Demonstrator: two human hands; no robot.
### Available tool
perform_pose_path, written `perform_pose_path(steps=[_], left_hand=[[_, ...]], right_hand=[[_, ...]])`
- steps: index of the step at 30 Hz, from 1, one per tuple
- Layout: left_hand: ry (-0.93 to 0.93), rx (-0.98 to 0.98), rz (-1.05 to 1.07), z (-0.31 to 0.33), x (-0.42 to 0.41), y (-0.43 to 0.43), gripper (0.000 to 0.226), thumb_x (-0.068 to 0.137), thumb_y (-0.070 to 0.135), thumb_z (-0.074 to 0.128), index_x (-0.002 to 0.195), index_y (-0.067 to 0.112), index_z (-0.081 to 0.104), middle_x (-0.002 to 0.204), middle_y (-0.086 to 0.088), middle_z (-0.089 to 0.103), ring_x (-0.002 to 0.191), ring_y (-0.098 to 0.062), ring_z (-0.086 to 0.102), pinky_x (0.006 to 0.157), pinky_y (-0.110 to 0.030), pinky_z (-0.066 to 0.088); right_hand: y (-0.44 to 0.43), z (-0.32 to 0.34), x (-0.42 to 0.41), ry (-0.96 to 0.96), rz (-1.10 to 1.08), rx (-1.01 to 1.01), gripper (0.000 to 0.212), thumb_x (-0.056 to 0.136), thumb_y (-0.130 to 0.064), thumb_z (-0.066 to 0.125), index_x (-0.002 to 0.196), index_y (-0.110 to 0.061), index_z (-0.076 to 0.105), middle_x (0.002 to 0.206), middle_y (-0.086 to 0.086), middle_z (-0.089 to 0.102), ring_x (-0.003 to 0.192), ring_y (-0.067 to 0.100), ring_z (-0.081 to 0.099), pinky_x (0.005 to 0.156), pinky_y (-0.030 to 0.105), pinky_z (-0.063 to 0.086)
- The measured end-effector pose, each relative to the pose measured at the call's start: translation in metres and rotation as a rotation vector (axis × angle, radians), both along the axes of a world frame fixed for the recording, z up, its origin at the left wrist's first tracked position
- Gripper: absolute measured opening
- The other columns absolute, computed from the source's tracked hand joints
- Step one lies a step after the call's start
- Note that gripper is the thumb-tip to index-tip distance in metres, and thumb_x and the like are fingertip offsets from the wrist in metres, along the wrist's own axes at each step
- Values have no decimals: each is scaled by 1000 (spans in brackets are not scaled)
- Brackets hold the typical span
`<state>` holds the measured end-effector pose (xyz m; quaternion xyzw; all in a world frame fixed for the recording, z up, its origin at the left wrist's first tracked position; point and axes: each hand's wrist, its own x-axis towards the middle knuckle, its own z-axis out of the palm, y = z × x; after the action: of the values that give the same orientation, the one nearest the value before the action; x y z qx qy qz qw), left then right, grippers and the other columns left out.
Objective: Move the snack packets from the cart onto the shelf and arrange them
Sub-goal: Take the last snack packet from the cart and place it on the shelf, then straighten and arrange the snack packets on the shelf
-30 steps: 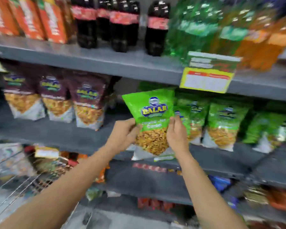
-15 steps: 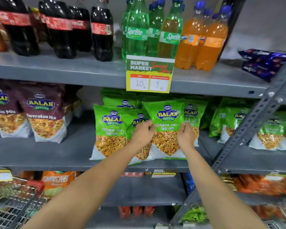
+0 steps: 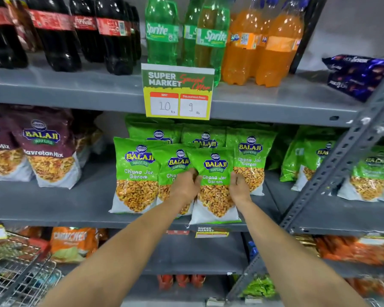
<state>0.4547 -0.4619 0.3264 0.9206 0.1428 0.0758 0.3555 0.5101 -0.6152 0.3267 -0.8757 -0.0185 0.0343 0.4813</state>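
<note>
Cola bottles (image 3: 60,34) stand on the top tier, left of the Sprite bottles (image 3: 184,32) and orange Fanta bottles (image 3: 264,45). A price tag (image 3: 178,91) marked 10 and 9 hangs from that tier's edge. Blue packs (image 3: 357,74) lie far right. Orange bags (image 3: 72,242) sit lower left.

The green snack packet (image 3: 215,185) is showing glossy plastic film with light reflecting on it. The shelf (image 3: 64,204) is looking like grey painted metal, matt and smooth, and the upright post (image 3: 332,171) is perforated metal. The cart (image 3: 16,273) is made of bare shiny wire. The price card (image 3: 178,91) is looking like printed paper.
</note>
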Motion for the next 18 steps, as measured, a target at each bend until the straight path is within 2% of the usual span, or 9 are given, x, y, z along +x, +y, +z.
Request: perform_pose_path(steps=[4, 6, 7, 9, 11, 12, 14, 16, 18], left_hand=[[-71, -152, 112, 8, 8, 9, 57, 89, 56, 50, 118, 8, 52, 71, 8, 54, 65, -12, 58, 71, -28, 52], [-93, -250, 171, 12, 16, 12, 58, 86, 58, 53, 114, 8, 55, 74, 6, 58, 69, -16, 64, 77, -37, 56], [-106, -288, 193, 13, 19, 13, 52, 85, 58, 54, 105, 10, 57, 77, 3, 60, 73, -20, 66, 78, -41, 58], [-134, -327, 218, 18, 28, 11, 39, 87, 54, 54, 87, 14, 54, 79, -2, 61, 76, -27, 68, 75, -45, 59], [-137, -312, 226, 22, 35, 8, 36, 92, 45, 52, 89, 9, 52, 74, -3, 58, 72, -27, 67, 76, -45, 58], [-133, -311, 229, 23, 38, 6, 34, 94, 41, 51, 92, 7, 53, 72, -2, 55, 70, -25, 66, 77, -45, 57], [-157, -340, 221, 22, 44, 4, 31, 94, 37, 53, 94, 6, 54, 73, -2, 54, 74, -30, 67, 75, -47, 58], [-181, -329, 201, 22, 49, 1, 31, 93, 35, 54, 87, 5, 55, 75, -5, 56, 78, -34, 67, 74, -47, 58], [-223, -308, 170, 24, 56, -4, 34, 93, 34, 55, 92, 1, 60, 82, -7, 61, 80, -31, 65, 80, -38, 56]], right_hand=[[-24, 4, -4, 77, 46, 142, 67, 97, -48, 32, 129, 11, 37, 140, 31, 40, 127, 42, 41, 106, 45, 32], [-37, -4, -8, 185, 114, 167, 71, 90, -55, 41, 128, 5, 41, 138, 23, 46, 124, 34, 45, 107, 44, 32], [-41, -8, -11, 222, 173, 170, 70, 87, -56, 46, 130, -1, 43, 136, 13, 50, 120, 26, 48, 106, 40, 33], [-47, -12, -16, 280, 292, 179, 67, 84, -44, 59, 135, -5, 40, 131, 1, 49, 108, 13, 46, 99, 27, 35], [-48, -14, -15, 300, 362, 227, 57, 86, -22, 64, 135, -5, 40, 121, -6, 45, 107, 7, 42, 93, 20, 33], [-48, -15, -14, 304, 377, 253, 52, 86, -14, 65, 132, -7, 42, 117, -8, 44, 108, 7, 43, 95, 18, 33], [-50, -21, -9, 295, 391, 309, 45, 81, -6, 69, 122, -9, 50, 116, -7, 57, 109, 11, 57, 101, 22, 42], [-56, -31, -3, 237, 365, 331, 43, 78, -3, 72, 118, -8, 55, 112, 2, 67, 98, 7, 67, 91, 22, 53], [-65, -35, -2, 180, 313, 348, 38, 78, 0, 71, 113, -8, 58, 103, -1, 68, 82, -6, 67, 80, 14, 55]])
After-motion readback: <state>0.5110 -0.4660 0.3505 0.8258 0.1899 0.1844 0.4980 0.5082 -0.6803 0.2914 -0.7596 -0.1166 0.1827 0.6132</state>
